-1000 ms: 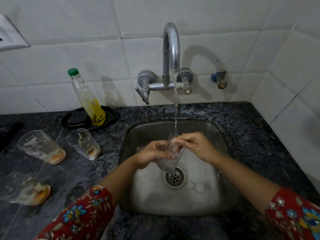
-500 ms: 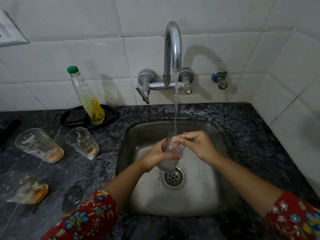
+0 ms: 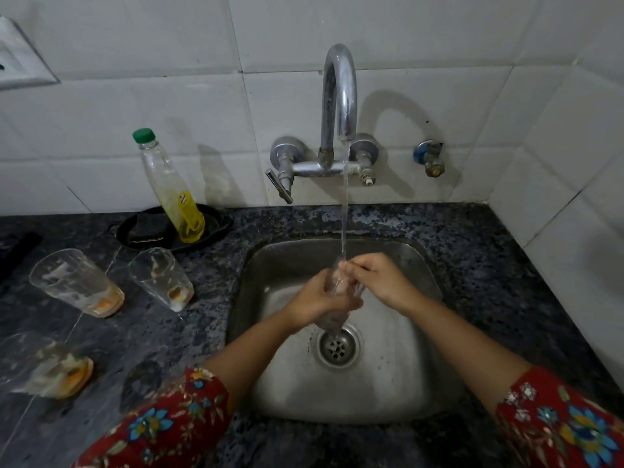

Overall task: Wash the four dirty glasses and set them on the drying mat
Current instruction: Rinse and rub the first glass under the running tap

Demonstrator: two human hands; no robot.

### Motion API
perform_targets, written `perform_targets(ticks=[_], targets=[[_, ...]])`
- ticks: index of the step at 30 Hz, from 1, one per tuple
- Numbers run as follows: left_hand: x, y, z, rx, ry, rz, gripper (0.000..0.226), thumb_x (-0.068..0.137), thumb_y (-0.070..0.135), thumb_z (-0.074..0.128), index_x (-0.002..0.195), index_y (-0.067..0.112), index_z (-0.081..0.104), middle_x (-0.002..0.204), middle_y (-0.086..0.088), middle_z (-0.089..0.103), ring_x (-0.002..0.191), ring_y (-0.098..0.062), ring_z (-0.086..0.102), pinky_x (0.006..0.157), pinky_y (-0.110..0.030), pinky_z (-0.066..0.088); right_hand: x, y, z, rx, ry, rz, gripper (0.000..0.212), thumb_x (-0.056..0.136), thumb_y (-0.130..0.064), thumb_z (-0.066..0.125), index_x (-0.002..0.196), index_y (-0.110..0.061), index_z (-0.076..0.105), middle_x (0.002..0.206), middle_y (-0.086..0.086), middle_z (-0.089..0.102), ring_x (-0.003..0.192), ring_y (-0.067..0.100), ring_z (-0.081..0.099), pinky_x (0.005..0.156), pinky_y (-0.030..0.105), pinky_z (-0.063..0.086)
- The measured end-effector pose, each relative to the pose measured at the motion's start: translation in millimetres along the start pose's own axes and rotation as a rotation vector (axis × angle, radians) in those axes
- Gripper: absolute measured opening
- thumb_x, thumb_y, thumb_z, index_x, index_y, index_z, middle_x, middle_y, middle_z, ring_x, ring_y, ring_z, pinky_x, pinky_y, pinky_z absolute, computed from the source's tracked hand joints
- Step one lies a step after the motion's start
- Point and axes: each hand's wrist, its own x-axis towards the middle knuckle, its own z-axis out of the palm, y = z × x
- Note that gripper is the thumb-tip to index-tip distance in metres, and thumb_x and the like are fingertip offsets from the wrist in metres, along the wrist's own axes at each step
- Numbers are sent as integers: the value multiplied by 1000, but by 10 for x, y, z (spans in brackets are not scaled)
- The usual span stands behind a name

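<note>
Over the steel sink (image 3: pixel 398 393) I hold a clear glass (image 3: pixel 337 298) under the running tap (image 3: pixel 339 96). My left hand (image 3: pixel 314 298) wraps around the glass's body. My right hand (image 3: pixel 374 278) has its fingers at the rim, some of them inside the glass. Water falls onto the rim. Three dirty glasses with orange residue stand on the dark counter to the left: one (image 3: pixel 76 282), a smaller one (image 3: pixel 162 278), and one near the front edge (image 3: pixel 44 366).
A bottle of yellow dish soap with a green cap (image 3: pixel 172 194) stands on a black dish (image 3: pixel 209 228) behind the glasses. The speckled granite counter (image 3: pixel 489 265) surrounds the sink. White tiled walls close in at the back and right. No drying mat is in view.
My hands keep rubbing the glass under the stream; the left hand has shifted slightly up along the glass. The three glasses on the counter have not moved.
</note>
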Motion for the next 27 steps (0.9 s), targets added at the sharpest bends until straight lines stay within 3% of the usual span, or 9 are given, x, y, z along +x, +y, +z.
perform_targets(ticks=[2, 3, 7, 11, 16, 19, 22, 24, 27], targets=[[17, -62, 85, 103, 184, 45, 60, 67, 23, 84, 117, 18, 52, 107, -3, 67, 96, -18, 66, 90, -41, 55, 26, -15, 59, -157, -7, 0, 29, 96, -25, 53, 80, -8, 70, 68, 1, 71, 65, 14, 67, 70, 34, 54], [0, -54, 55, 61, 161, 55, 58, 68, 18, 83, 118, 15, 52, 108, -5, 66, 97, -18, 66, 89, -38, 55, 19, -18, 63, -172, -11, -31, 31, 96, -26, 51, 81, -8, 70, 70, 4, 72, 68, 17, 68, 72, 36, 54], [-72, 89, -143, -279, -177, -41, 30, 78, 12, 69, 106, 9, 61, 94, -10, 69, 81, -24, 67, 77, -35, 57, -45, -31, 63, -76, 1, -96, 34, 99, -25, 46, 79, -6, 66, 72, 7, 68, 69, 23, 64, 70, 41, 52], [-25, 39, 123, 137, 186, 47, 46, 67, 19, 83, 105, 23, 56, 96, 4, 69, 88, -12, 67, 82, -33, 55, 29, -110, 137, -489, 10, -22, 37, 100, -34, 40, 64, -29, 49, 65, -5, 61, 67, 15, 62, 69, 33, 48], [-90, 163, -61, -131, -104, 88, 32, 84, -6, 63, 108, 14, 57, 95, -3, 66, 91, -14, 67, 82, -27, 55, -41, -116, 124, -292, -66, -51, 33, 100, -33, 40, 74, -23, 56, 69, -5, 59, 66, 10, 58, 67, 33, 47], [-67, 157, 6, 9, 14, 129, 40, 79, 3, 72, 111, 16, 52, 100, 1, 64, 94, -10, 65, 84, -25, 54, 26, -89, 221, -358, 44, 36, 37, 100, -36, 38, 73, -19, 57, 70, 1, 62, 72, 22, 63, 73, 38, 49], [-12, 43, 26, 235, 17, -94, 61, 69, 26, 77, 121, 12, 49, 109, -6, 63, 99, -24, 66, 82, -38, 55, 84, -88, 300, -342, -56, 363, 40, 101, -30, 36, 77, -13, 63, 75, 5, 62, 77, 25, 61, 73, 33, 46], [-39, -48, -27, 281, -119, -251, 43, 75, 26, 73, 111, 10, 59, 101, -11, 64, 89, -23, 66, 75, -37, 57, 17, -88, 352, -226, -228, 548, 25, 98, -20, 41, 91, -12, 64, 78, 5, 60, 74, 19, 56, 67, 29, 44], [-116, -233, -145, 100, -178, -549, 25, 81, 31, 69, 99, 16, 64, 93, -7, 63, 77, -20, 63, 75, -34, 54, -102, -28, 425, -67, -259, 693, 24, 94, -13, 47, 109, -5, 65, 95, 12, 66, 85, 19, 59, 83, 32, 49]])
